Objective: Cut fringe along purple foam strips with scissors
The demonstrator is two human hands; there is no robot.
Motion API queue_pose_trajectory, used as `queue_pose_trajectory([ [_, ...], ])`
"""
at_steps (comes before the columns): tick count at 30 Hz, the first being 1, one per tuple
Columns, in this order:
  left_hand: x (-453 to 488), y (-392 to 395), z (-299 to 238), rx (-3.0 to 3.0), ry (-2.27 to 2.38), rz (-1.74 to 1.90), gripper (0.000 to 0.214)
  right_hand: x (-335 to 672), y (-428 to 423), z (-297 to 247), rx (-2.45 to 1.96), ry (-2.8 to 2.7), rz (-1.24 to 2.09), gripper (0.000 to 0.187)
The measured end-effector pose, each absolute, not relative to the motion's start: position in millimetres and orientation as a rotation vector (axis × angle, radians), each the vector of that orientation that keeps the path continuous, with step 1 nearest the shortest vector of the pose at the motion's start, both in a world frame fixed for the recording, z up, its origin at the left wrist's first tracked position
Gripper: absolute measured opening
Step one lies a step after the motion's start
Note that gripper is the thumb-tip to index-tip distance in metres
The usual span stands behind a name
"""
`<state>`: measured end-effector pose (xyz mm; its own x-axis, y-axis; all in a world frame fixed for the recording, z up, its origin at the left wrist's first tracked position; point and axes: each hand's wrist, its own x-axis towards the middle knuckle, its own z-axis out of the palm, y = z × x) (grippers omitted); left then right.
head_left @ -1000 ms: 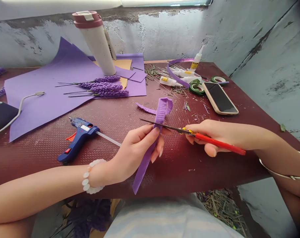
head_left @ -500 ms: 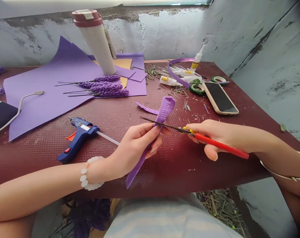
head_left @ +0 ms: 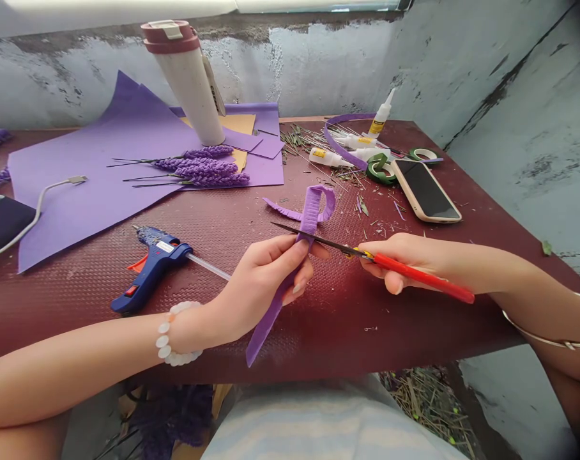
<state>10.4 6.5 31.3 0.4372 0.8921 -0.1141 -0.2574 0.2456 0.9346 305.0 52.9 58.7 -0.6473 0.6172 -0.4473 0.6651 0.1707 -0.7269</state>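
Observation:
Between the thumb and fingers of my left hand point(head_left: 271, 271) is a long purple strip point(head_left: 266, 326). Its far part, cut into a fringe, curls into a loop above the fingers, and its plain end hangs toward the table's front edge. My right hand point(head_left: 390, 259) is closed on red-handled scissors point(head_left: 414, 276). Their dark blades lie across the strip just above my left fingertips and look nearly closed. A blue glue gun point(head_left: 156, 265) with a clear glue stick lies left of my left hand.
Purple sheets point(head_left: 74, 166) carry several purple flower stems point(head_left: 204, 169) and a white tumbler point(head_left: 187, 89). Glue bottles point(head_left: 380, 118), green tape point(head_left: 381, 169), thin sticks and a phone point(head_left: 427, 190) lie at the back right. A white cable point(head_left: 43, 195) runs at the left.
The scissors' handles have closed, with my right thumb moving in toward the fingers. The fringed end of the strip has swung into a rounder loop. My left hand has barely moved.

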Motion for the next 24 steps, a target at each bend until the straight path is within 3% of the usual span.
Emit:
queue_pose_trajectory([
  [4, 10.4, 6.3, 31.2, 1.073, 0.771, 0.9, 0.046, 306.0, 52.0, 60.9, 1.267, 2.388, -1.423, 0.037],
  [11, 13.3, 5.9, 25.5, 1.095, 0.834, 1.059, 0.044, 294.2, 48.8, 69.3, 1.465, 2.448, -0.964, 0.063],
  [16, 13.4, 6.9, 23.2, 1.193, 0.922, 1.002, 0.048, 289.0, 46.9, 61.3, 1.528, 2.539, -0.841, 0.078],
  [24, 14.2, 7.4, 26.9, 1.198, 0.924, 0.991, 0.039, 289.1, 45.5, 55.9, 1.539, 2.639, -0.711, 0.082],
])
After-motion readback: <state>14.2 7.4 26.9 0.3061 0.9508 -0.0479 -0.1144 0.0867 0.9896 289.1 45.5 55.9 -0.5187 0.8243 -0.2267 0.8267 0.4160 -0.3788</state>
